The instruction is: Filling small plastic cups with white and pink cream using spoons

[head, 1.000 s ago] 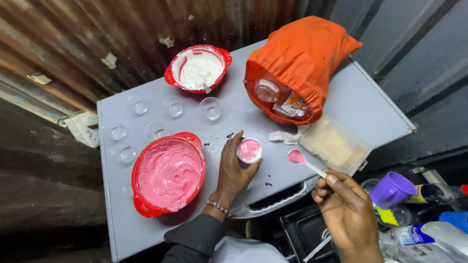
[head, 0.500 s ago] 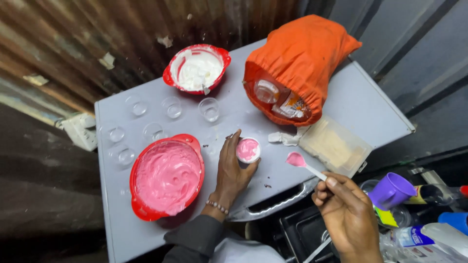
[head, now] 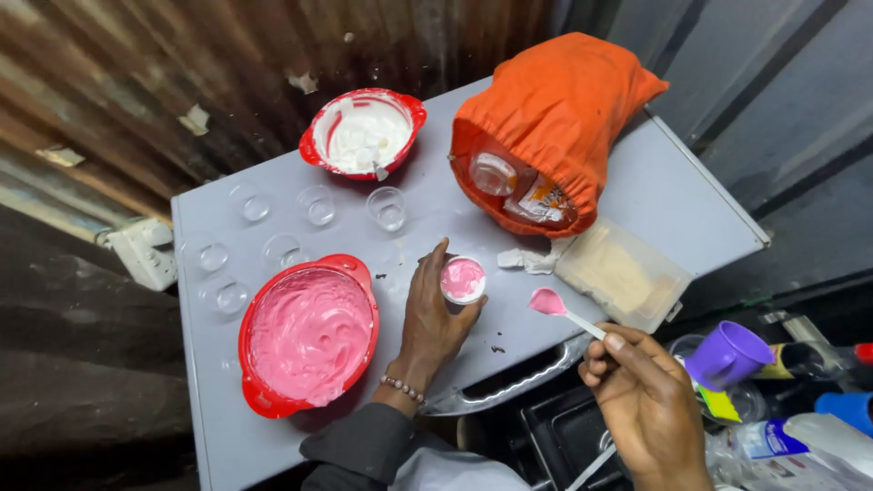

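Down on the grey metal desk, the left hand rests flat-wristed with its fingers curled around a small round clear cup filled with pink cream, which stands on the desk just in front of the large red plastic bowl of pink cream. The right hand pinches a small white spoon loaded with pink cream, held in the air off the desk's near edge, just right of the cup. A likely slip is a drip from the loaded spoon, since it hangs over the gap between the desk and the clutter below; any tilt would drop cream there. The cup is light and could tip if the spoon presses its rim while the grip is loose. Several empty clear cups stand scattered behind the red bowl, near enough for a wrist to knock over. To the right, a bulging orange cloth bag and a clear rectangular tub crowd the desk, leaving open room mainly between the cup and the smaller red bowl of white cream. The near edge sits close under both wrists.
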